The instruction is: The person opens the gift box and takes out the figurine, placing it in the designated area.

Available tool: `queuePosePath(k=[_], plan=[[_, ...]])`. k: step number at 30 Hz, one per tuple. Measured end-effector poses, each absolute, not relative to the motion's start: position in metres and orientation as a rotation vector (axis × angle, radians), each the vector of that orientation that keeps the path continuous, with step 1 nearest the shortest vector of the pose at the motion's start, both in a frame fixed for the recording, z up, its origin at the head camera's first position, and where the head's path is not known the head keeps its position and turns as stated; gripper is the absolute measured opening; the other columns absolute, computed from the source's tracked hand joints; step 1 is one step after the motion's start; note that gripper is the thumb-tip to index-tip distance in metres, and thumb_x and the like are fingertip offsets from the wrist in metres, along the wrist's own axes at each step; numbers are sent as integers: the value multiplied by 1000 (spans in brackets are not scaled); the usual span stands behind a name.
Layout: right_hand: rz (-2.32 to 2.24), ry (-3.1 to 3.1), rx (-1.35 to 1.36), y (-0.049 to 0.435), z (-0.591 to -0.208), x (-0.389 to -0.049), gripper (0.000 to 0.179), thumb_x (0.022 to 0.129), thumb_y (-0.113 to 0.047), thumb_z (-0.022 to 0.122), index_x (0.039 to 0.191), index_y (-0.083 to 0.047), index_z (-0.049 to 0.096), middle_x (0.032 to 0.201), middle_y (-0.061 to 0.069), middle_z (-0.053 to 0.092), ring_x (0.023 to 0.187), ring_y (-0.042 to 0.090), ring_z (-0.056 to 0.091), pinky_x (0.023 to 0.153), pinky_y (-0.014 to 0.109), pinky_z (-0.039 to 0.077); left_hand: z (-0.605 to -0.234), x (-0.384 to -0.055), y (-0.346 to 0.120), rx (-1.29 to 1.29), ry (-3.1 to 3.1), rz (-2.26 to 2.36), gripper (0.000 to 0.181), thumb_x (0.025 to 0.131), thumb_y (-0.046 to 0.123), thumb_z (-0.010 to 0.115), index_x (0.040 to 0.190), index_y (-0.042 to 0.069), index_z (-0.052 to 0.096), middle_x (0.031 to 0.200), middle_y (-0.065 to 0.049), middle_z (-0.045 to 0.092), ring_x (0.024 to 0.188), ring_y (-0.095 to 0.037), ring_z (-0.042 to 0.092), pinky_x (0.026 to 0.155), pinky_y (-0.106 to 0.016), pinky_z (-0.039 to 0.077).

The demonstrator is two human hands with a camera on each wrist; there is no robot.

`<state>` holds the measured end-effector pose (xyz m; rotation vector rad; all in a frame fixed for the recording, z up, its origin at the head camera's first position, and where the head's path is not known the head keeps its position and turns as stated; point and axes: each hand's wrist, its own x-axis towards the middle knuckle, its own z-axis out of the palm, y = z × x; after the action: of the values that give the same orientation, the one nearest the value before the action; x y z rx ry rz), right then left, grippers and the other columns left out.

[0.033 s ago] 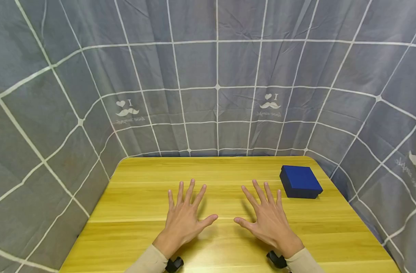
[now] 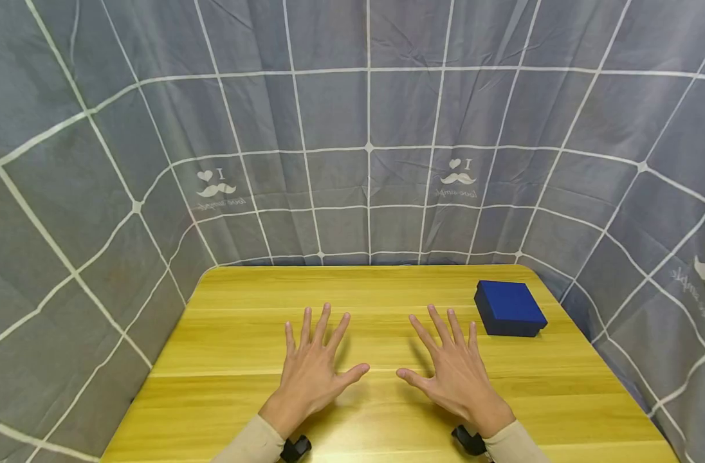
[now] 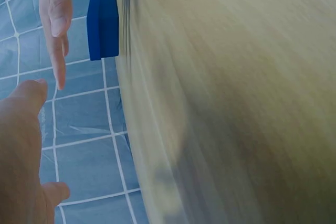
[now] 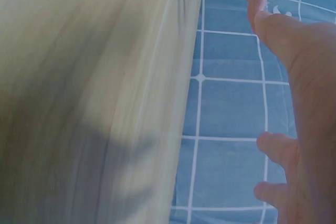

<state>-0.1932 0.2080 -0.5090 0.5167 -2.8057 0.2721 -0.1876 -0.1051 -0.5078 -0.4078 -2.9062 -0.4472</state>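
My left hand point(image 2: 309, 376) is held above the wooden table point(image 2: 242, 334), palm down, with its fingers straight and spread. The right hand point(image 2: 459, 379) mirrors it on the other side, also with spread fingers, and neither hand holds anything. A dark blue lidded box point(image 2: 510, 308) sits at the table's far right, beyond the right fingertips and apart from them. In the left wrist view the same box point(image 3: 103, 27) shows past the hands. Shadows of the hands fall on the table surface below them.
A grey curtain point(image 2: 329, 116) with white grid lines surrounds the table at the back and both sides. Each wrist carries a black strap-on device, such as the one at the left wrist point(image 2: 295, 448). Light sleeves cover the forearms.
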Motion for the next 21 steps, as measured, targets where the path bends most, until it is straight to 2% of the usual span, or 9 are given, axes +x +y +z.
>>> queuePosePath(k=[11, 21], plan=[[277, -2778, 511, 211, -506, -202, 99, 102, -77, 76, 183, -31, 42, 192, 15, 34, 176, 57, 31, 133, 91, 25, -504, -190, -106, -391, -2885, -460, 102, 104, 92, 54, 186, 35, 33, 197, -12, 18, 182, -54, 11, 138, -90, 8], [331, -2778, 440, 245, -502, -218, 91, 107, -65, 76, 181, -23, 44, 187, 24, 38, 172, 60, 33, 134, 89, 24, -503, -190, -99, -451, -2884, -596, 95, 109, 86, 55, 185, 32, 36, 195, -15, 24, 180, -57, 18, 135, -93, 13]])
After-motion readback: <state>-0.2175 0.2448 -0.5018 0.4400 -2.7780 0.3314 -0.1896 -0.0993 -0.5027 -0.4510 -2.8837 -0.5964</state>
